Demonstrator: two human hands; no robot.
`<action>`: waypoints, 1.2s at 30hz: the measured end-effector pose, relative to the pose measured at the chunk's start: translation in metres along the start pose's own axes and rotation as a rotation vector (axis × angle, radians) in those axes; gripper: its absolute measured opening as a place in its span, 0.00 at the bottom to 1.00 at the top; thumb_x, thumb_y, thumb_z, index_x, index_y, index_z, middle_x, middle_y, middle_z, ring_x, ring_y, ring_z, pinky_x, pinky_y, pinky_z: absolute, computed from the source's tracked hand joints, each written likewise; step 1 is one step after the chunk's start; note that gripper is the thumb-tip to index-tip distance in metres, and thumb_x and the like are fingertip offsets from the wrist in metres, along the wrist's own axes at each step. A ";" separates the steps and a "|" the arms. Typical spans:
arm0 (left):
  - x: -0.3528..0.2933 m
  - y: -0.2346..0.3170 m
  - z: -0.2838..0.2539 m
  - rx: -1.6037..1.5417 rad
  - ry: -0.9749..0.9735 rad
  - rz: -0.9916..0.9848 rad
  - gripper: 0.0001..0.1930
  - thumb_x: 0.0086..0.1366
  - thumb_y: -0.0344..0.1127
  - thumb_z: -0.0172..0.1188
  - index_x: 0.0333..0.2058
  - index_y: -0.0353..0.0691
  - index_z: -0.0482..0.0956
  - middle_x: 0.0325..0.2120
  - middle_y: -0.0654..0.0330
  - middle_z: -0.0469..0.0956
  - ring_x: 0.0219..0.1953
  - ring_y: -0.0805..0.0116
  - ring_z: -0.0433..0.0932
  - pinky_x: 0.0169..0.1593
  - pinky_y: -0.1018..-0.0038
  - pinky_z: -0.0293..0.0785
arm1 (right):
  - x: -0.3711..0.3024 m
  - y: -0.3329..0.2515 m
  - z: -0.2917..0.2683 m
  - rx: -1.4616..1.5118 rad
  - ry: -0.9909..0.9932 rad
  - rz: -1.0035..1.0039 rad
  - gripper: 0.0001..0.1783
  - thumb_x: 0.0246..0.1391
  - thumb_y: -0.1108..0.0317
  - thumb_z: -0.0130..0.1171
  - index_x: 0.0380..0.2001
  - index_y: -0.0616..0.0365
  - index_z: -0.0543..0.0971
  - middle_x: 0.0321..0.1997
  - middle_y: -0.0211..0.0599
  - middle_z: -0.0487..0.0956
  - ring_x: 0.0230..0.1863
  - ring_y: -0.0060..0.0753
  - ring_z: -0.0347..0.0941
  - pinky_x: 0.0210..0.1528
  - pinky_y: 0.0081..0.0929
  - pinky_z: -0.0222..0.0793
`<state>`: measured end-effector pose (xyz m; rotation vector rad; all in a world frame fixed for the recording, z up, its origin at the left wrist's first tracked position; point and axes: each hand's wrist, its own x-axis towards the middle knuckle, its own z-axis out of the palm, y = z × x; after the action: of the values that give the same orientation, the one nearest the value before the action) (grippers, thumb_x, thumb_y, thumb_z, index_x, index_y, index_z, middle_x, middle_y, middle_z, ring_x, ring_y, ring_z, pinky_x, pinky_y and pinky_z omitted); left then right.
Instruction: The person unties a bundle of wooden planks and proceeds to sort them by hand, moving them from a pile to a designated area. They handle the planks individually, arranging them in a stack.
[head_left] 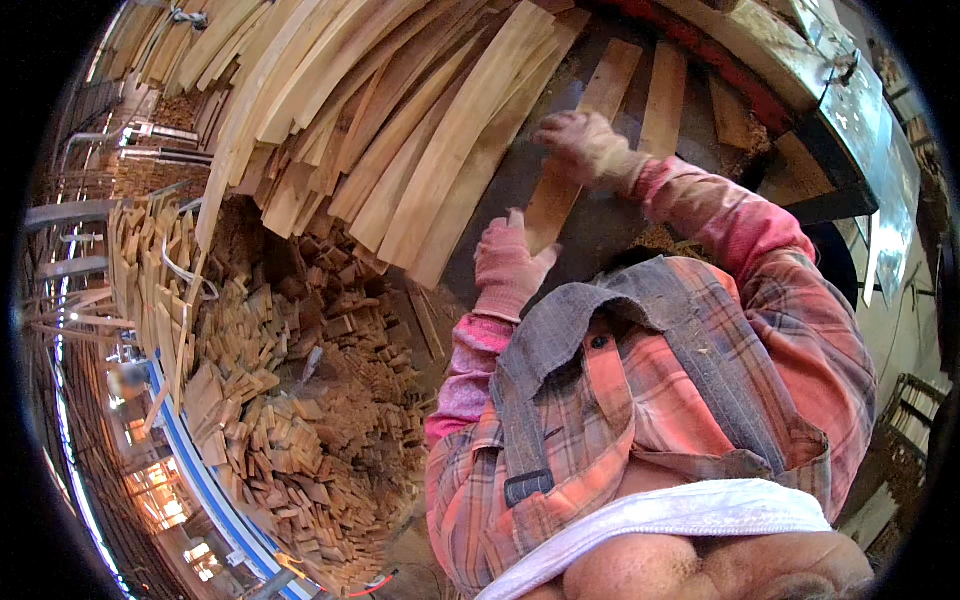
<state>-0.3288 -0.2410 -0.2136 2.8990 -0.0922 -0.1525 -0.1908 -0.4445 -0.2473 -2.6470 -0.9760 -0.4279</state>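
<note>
A narrow, flat wooden board [556, 205] lies lengthwise on a dark work surface [490, 240] in front of me. My right hand [588, 148], in a dusty pinkish glove, reaches across its middle with the fingers curled over the far-left edge. At the board's near end is my left hand [512, 265], also gloved. Its fingers point up along the left side and the thumb stands apart by the end; whether it touches the wood I cannot tell. Another board [664, 100] lies to the right of the gripped one.
Long boards [440, 180] are stacked loosely at the left and far side. Below them, a big heap of short wood offcuts [290, 430] covers the lower left. A metal-topped machine frame [845, 150] with a dark edge stands at the right. Sawdust [665, 238] lies near my right forearm.
</note>
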 end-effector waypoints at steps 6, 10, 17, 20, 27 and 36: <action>0.028 -0.082 -0.029 0.302 0.573 -0.078 0.43 0.55 0.55 0.70 0.63 0.38 0.65 0.55 0.43 0.71 0.56 0.45 0.72 0.59 0.52 0.67 | -0.003 0.046 0.010 -0.091 -0.214 -0.122 0.18 0.55 0.58 0.60 0.47 0.48 0.81 0.54 0.36 0.79 0.61 0.47 0.72 0.63 0.44 0.67; 0.047 -0.081 -0.055 0.326 0.292 -0.229 0.44 0.54 0.53 0.71 0.63 0.36 0.63 0.55 0.43 0.71 0.54 0.44 0.73 0.57 0.50 0.69 | -0.043 0.184 0.056 -0.333 -0.125 -0.225 0.16 0.49 0.61 0.61 0.42 0.50 0.81 0.51 0.36 0.79 0.58 0.45 0.73 0.61 0.43 0.69; -0.015 -0.050 -0.018 0.104 0.305 -0.082 0.42 0.50 0.51 0.73 0.59 0.34 0.66 0.48 0.44 0.76 0.50 0.44 0.76 0.53 0.50 0.72 | -0.024 0.123 -0.017 -0.180 -0.216 0.269 0.17 0.55 0.61 0.60 0.47 0.52 0.81 0.58 0.42 0.78 0.63 0.47 0.71 0.62 0.42 0.69; -0.011 -0.016 -0.007 0.030 0.118 -0.102 0.42 0.50 0.52 0.74 0.57 0.34 0.67 0.48 0.44 0.76 0.49 0.44 0.77 0.52 0.50 0.73 | -0.008 0.063 -0.027 -0.068 -0.100 0.078 0.22 0.55 0.62 0.62 0.53 0.53 0.78 0.60 0.41 0.77 0.64 0.47 0.70 0.65 0.42 0.67; 0.052 -0.053 -0.020 0.135 0.376 0.071 0.43 0.56 0.59 0.69 0.62 0.33 0.70 0.58 0.40 0.72 0.59 0.40 0.71 0.64 0.50 0.66 | -0.002 0.021 -0.013 -0.058 -0.207 0.017 0.19 0.52 0.62 0.62 0.49 0.47 0.82 0.50 0.37 0.81 0.56 0.44 0.76 0.58 0.44 0.73; 0.047 -0.076 -0.098 0.329 0.028 -0.397 0.49 0.58 0.51 0.69 0.72 0.41 0.53 0.67 0.43 0.63 0.67 0.44 0.65 0.70 0.53 0.59 | -0.008 0.140 0.080 -0.073 0.116 -0.081 0.15 0.42 0.50 0.67 0.31 0.45 0.81 0.41 0.28 0.81 0.49 0.38 0.78 0.46 0.44 0.74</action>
<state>-0.2676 -0.1479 -0.1416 3.2092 0.5127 -0.1787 -0.0894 -0.5225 -0.3469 -2.6194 -1.0524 -0.6389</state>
